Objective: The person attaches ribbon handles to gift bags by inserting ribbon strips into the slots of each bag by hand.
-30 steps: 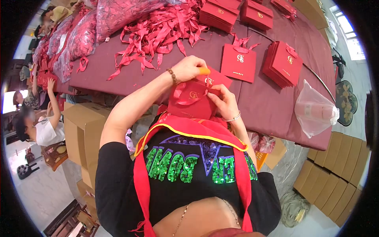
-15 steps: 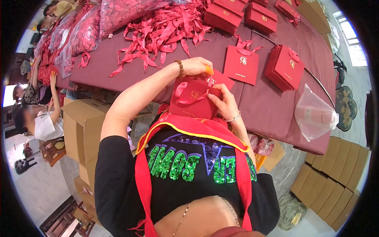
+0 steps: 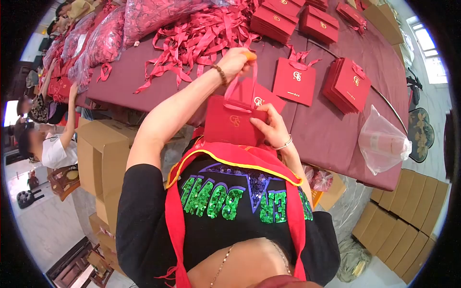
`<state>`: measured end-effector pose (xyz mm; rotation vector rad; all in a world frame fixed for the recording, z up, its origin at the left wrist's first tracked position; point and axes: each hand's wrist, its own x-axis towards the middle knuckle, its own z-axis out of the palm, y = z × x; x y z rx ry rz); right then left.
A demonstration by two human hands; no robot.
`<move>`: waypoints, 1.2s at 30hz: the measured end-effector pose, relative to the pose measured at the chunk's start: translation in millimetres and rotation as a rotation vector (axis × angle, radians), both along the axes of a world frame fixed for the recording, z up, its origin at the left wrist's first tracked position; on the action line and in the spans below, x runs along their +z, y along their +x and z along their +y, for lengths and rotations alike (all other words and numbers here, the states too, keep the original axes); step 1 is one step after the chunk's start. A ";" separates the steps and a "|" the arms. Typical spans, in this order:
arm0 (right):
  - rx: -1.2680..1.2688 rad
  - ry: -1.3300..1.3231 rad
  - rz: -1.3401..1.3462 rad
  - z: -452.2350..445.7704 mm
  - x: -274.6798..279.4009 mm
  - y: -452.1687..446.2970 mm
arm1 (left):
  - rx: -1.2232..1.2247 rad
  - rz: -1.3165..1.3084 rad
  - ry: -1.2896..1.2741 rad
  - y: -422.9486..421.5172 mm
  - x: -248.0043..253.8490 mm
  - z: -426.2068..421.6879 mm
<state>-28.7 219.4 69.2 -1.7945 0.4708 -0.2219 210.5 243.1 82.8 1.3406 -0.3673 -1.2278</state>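
A small red paper gift bag [image 3: 222, 126] with a gold logo stands upright against my apron at the table's near edge. My right hand [image 3: 272, 126], with a silver bangle on its wrist, pinches the bag's top right edge. Above the bag, my left hand [image 3: 235, 65] is closed on a pink ribbon handle [image 3: 254, 79] and holds it up in a taut loop. An orange covering [image 3: 249, 56] shows on one of its fingers. Just behind lies another red bag [image 3: 263, 98], partly hidden by the ribbon and the held bag.
A heap of loose ribbons [image 3: 197, 43] covers the far middle of the maroon tablecloth [image 3: 331, 139]. One bag [image 3: 294, 81] and a stack of bags [image 3: 346, 85] lie to the right, near a clear plastic bag [image 3: 384, 141]. Cardboard boxes [image 3: 89, 163] stand left; co-workers [image 3: 57, 149] sit beyond.
My left hand has risen from the bag's top edge, drawing the ribbon handle upward from its drooping position on the bag's front. My right hand stays on the bag's edge.
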 end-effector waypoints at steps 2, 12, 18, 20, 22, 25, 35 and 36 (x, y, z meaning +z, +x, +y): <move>-0.025 0.321 -0.155 0.3 -28.3 -5.1 | -0.041 -0.283 -0.197 -10.8 -1.4 8.3; -0.208 0.808 -0.549 -7.4 2.5 6.3 | 0.022 0.784 -0.335 -87.8 26.1 70.7; -0.462 0.617 -0.489 -25.7 -11.3 -5.2 | 0.173 0.133 -0.255 -101.4 -10.0 55.9; -0.502 0.753 -0.577 -35.7 -13.6 -11.6 | 0.257 -0.066 -0.146 -89.0 -28.9 61.6; -0.450 0.494 -0.521 -28.0 5.3 -12.0 | 0.180 -0.277 -0.095 -80.5 -33.8 69.8; -0.502 0.119 -0.229 -36.2 -17.0 -5.3 | 0.085 -0.812 -0.142 -63.0 -25.5 79.2; -0.247 -0.311 0.079 -22.6 -20.7 -4.8 | -0.248 -1.570 0.145 41.9 -110.2 45.4; -0.258 -0.635 0.135 -18.1 -11.4 -3.8 | -0.256 -1.673 0.150 42.0 -105.4 48.4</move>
